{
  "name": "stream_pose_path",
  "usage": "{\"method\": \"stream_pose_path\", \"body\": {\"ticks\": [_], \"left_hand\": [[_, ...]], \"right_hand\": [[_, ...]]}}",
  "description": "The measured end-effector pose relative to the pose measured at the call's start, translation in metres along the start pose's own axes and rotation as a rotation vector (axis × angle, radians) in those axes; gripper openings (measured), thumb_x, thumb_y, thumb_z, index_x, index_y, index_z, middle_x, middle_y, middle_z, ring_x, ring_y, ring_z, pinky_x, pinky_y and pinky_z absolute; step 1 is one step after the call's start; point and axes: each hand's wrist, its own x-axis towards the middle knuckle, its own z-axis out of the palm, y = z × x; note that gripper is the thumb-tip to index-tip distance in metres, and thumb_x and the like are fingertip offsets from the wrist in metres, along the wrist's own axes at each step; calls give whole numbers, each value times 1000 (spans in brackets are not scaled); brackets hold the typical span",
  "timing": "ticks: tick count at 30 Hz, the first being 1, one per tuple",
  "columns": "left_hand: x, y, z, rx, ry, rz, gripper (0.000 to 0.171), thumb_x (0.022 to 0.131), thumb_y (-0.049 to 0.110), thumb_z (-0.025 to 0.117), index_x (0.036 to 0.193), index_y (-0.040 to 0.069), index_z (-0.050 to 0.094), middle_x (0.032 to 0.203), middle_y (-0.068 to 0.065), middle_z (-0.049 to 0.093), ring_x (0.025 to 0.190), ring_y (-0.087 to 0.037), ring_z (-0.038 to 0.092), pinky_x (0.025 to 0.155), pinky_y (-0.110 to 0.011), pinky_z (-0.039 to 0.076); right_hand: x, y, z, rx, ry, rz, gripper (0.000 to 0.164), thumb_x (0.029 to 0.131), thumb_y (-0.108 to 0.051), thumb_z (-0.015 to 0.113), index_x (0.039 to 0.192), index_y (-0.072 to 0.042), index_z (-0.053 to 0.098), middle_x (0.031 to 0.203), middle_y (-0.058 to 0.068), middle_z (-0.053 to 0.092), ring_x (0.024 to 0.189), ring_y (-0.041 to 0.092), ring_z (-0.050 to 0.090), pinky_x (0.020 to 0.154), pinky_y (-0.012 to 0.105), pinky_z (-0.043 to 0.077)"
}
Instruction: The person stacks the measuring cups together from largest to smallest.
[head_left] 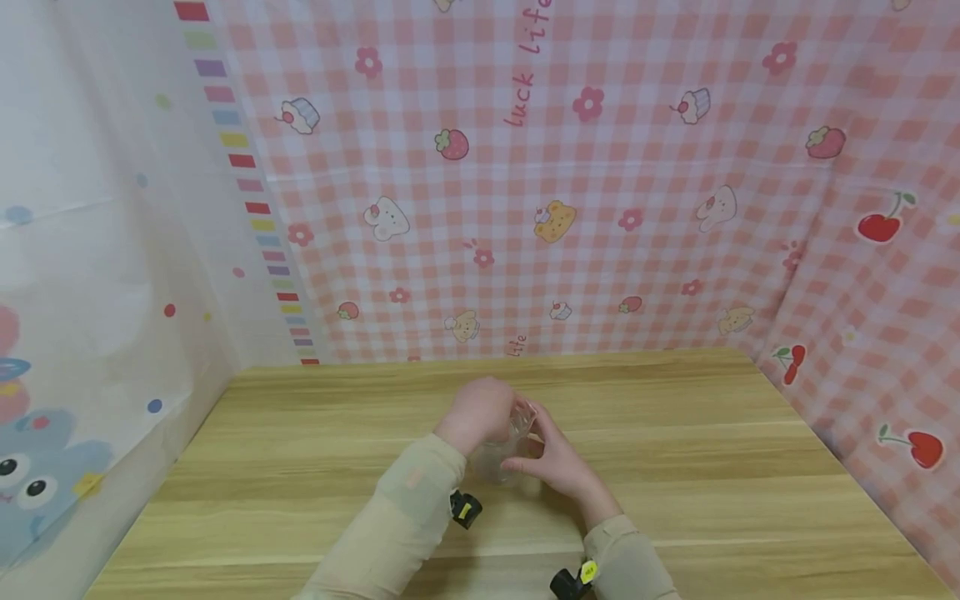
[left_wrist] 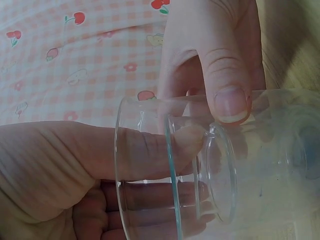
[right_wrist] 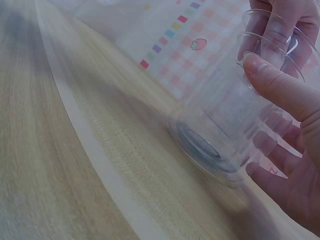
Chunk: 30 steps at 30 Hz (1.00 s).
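Note:
A clear, see-through cup (head_left: 492, 461), with more than one round rim showing at its mouth, is held tilted between both hands over the wooden table. From the left, my left hand (head_left: 483, 408) reaches in at the mouth; its thumb and fingers, seen through the wall in the left wrist view, pinch at a clear inner ring (left_wrist: 233, 190). Round the outside, my right hand (head_left: 558, 462) grips the cup with its thumb on one side and its fingers on the other. The round base (right_wrist: 202, 145) points down toward the table in the right wrist view.
The wood-grain table (head_left: 712, 483) spreads out on all sides of the hands. A pink checked cloth (head_left: 637, 167) hangs behind it and down the right side, and a white printed cloth (head_left: 112, 250) hangs on the left. Small black cameras (head_left: 466, 509) sit at both wrists.

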Motion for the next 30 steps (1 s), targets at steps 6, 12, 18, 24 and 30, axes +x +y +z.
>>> {"method": "stream_pose_path", "body": {"ticks": [6,12,18,24,30], "left_hand": [[1,0,1,1,-3,0,16,77,10,81,91,14,74,81,3,66,75,-14,61,69,-30,55],[1,0,2,17,-5,2,19,77,10,81,95,14,75,83,2,67,76,-14,61,69,-30,55],[1,1,2,15,-5,1,17,77,10,80,93,14,74,83,2,67,74,-13,60,67,-29,54],[1,-1,0,20,-2,24,19,77,10,80,95,15,75,84,1,67,76,-15,61,69,-30,55],[1,-2,1,-8,1,32,20,77,11,80,95,15,75,83,1,67,77,-15,62,72,-31,55]], "right_hand": [[0,0,0,1,7,-13,89,81,0,80,153,-7,27,154,16,34,135,38,40,108,47,40],[0,0,0,3,3,-3,92,80,0,80,154,-8,26,155,15,32,136,38,39,109,47,39],[0,0,0,-6,5,1,92,81,-2,80,154,-8,25,155,15,32,135,38,39,108,47,39],[1,0,0,0,4,-7,92,80,-2,80,154,-8,25,155,16,32,135,38,40,108,46,39],[0,3,0,-15,1,-17,90,82,-5,80,153,-5,25,154,19,32,134,41,40,107,47,40]]}}
